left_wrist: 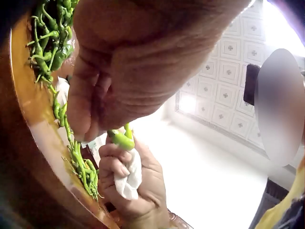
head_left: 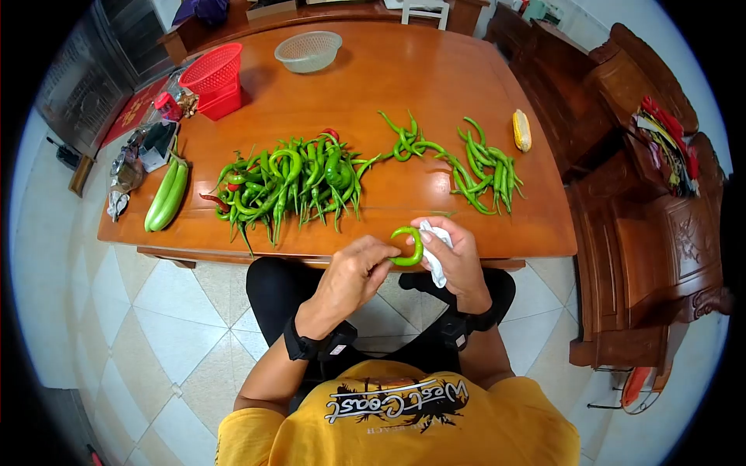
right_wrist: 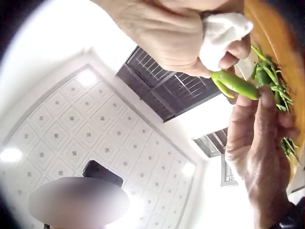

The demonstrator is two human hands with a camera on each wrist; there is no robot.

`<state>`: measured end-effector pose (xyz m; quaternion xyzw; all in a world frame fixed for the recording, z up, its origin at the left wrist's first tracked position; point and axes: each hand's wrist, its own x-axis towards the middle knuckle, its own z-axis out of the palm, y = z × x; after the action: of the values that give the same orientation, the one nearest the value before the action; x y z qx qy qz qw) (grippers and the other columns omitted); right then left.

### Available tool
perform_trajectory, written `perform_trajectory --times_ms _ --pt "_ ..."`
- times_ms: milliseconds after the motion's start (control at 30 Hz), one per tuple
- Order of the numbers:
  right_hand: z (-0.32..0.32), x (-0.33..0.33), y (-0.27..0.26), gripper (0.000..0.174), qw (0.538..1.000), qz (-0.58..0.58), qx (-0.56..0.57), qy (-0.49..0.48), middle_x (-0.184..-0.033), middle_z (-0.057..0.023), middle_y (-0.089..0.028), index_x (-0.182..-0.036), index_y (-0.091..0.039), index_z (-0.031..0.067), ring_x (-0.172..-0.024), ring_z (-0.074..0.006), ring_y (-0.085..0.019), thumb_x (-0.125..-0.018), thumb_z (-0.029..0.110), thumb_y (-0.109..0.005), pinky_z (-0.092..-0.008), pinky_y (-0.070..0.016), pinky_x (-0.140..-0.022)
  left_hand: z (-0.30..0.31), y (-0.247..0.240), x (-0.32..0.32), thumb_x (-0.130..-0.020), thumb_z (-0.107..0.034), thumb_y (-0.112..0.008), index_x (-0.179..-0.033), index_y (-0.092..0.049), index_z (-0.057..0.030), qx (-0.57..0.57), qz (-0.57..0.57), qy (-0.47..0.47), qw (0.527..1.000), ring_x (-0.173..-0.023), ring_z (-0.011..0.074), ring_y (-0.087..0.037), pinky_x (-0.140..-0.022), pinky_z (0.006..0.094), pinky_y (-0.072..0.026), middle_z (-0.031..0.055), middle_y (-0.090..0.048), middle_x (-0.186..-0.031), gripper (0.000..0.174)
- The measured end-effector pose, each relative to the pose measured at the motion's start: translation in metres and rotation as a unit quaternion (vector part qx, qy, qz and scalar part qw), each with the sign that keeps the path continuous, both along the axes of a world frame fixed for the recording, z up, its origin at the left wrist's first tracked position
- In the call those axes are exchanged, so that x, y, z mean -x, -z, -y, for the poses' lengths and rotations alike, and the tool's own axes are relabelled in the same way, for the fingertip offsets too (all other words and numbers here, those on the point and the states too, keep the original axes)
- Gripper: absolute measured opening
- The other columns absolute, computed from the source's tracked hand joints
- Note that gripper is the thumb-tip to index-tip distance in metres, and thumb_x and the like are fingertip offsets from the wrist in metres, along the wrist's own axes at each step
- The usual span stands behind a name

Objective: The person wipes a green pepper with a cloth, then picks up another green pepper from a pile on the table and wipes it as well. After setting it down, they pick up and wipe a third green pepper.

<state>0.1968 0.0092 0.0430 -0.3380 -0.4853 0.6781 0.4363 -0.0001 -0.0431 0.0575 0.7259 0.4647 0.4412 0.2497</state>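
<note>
Sitting on the table: one red basket, its inside hard to see, and one pale basket, showing its bottom.
Bendy pepper: one green pepper is lying between both hands' fingertips.
Left hand: fingertips are pinching one end.
Right hand: fingers are holding one white cloth against the other end.
Counting: one corn cob is lying near one pepper bunch.

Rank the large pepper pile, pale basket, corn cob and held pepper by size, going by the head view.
1. Large pepper pile
2. Pale basket
3. Corn cob and held pepper, unranked: they look close in size, and the pepper seems nearer the camera.
</note>
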Motion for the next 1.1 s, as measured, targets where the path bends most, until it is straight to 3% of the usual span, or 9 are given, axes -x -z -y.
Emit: perform_trajectory --times_ms 233,333,433,533,667,867,967,1100 --pt "-0.009 0.006 0.008 0.021 0.994 0.081 -0.064 0.038 -0.081 -0.0005 -0.065 -0.112 -0.064 0.0018 -0.061 -0.0052 -0.055 -0.095 0.014 -0.064 -0.0181 -0.0436 -0.053 -0.011 0.007 0.001 -0.080 0.005 -0.071 -0.104 -0.072 -0.0013 0.012 -0.008 0.035 0.999 -0.076 0.0283 -0.066 -0.067 0.0333 -0.0529 0.0139 -0.067 -0.088 0.025" --pt "-0.010 0.005 0.003 0.022 0.992 0.107 -0.061 0.015 -0.090 -0.0036 -0.063 -0.113 -0.065 0.0000 -0.075 -0.0088 -0.058 -0.096 0.014 -0.062 -0.0228 -0.0453 -0.066 -0.016 0.013 0.002 -0.080 0.005 -0.071 -0.104 -0.072 -0.0009 -0.006 -0.015 0.015 1.000 -0.076 0.0283 -0.066 -0.067 0.0337 -0.0527 0.0141 -0.067 -0.088 0.025" --pt "-0.019 0.013 0.008 0.026 0.923 0.174 -0.335 0.080 -0.106 -0.0123 -0.057 -0.119 -0.062 -0.0020 -0.090 -0.0176 -0.058 -0.097 0.011 -0.056 -0.0301 -0.0470 -0.079 -0.022 0.018 0.002 -0.080 0.004 -0.071 -0.104 -0.072 -0.0005 -0.008 -0.009 -0.001 1.000 -0.076 0.0287 -0.066 -0.067 0.0346 -0.0528 0.0143 -0.067 -0.088 0.024" --pt "-0.011 0.023 0.007 0.031 0.901 0.226 -0.360 0.088 -0.116 -0.0174 -0.047 -0.125 -0.059 -0.0027 -0.100 -0.0259 -0.054 -0.098 0.008 -0.049 -0.0355 -0.0446 -0.089 -0.027 0.015 -0.002 -0.080 0.004 -0.071 -0.103 -0.071 0.0010 0.011 -0.009 -0.010 1.000 -0.073 0.0271 -0.066 -0.065 0.0341 -0.0529 0.0144 -0.066 -0.085 0.023" --pt "-0.006 0.030 0.013 0.036 0.878 0.262 -0.383 0.112 -0.115 -0.0169 -0.046 -0.126 -0.058 -0.0003 -0.093 -0.0269 -0.056 -0.090 -0.005 -0.054 -0.0344 -0.0479 -0.083 -0.029 0.015 -0.009 -0.081 0.004 -0.070 -0.101 -0.070 0.0030 0.071 0.007 -0.018 0.997 -0.065 0.0228 -0.066 -0.060 0.0326 -0.0522 0.0136 -0.064 -0.081 0.020" --pt "-0.008 0.025 0.011 0.026 0.882 0.248 -0.383 0.119 -0.107 -0.0164 -0.055 -0.111 -0.066 -0.0001 -0.089 -0.0296 -0.061 -0.086 -0.005 -0.061 -0.0364 -0.0513 -0.077 -0.031 0.031 -0.013 -0.083 0.002 -0.071 -0.100 -0.070 0.0024 0.091 0.025 -0.038 0.995 -0.059 0.0210 -0.064 -0.057 0.0322 -0.0508 0.0125 -0.064 -0.077 0.017" --pt "-0.025 0.006 0.012 0.016 0.866 0.293 -0.360 0.187 -0.096 -0.0131 -0.059 -0.101 -0.070 0.0003 -0.090 -0.0250 -0.061 -0.085 -0.001 -0.066 -0.0323 -0.0496 -0.077 -0.035 0.024 -0.009 -0.082 0.000 -0.072 -0.098 -0.071 0.0017 0.062 -0.013 -0.068 0.996 -0.062 0.0239 -0.064 -0.058 0.0336 -0.0507 0.0140 -0.065 -0.077 0.016" --pt "-0.058 -0.032 0.015 0.015 0.790 0.386 -0.376 0.292 -0.104 -0.0187 -0.060 -0.099 -0.067 -0.0010 -0.093 -0.0368 -0.061 -0.085 -0.001 -0.063 -0.0399 -0.0500 -0.083 -0.047 0.025 0.008 -0.079 -0.001 -0.074 -0.095 -0.072 0.0011 -0.006 -0.074 -0.131 0.989 -0.068 0.0307 -0.065 -0.062 0.0366 -0.0519 0.0173 -0.067 -0.080 0.016"
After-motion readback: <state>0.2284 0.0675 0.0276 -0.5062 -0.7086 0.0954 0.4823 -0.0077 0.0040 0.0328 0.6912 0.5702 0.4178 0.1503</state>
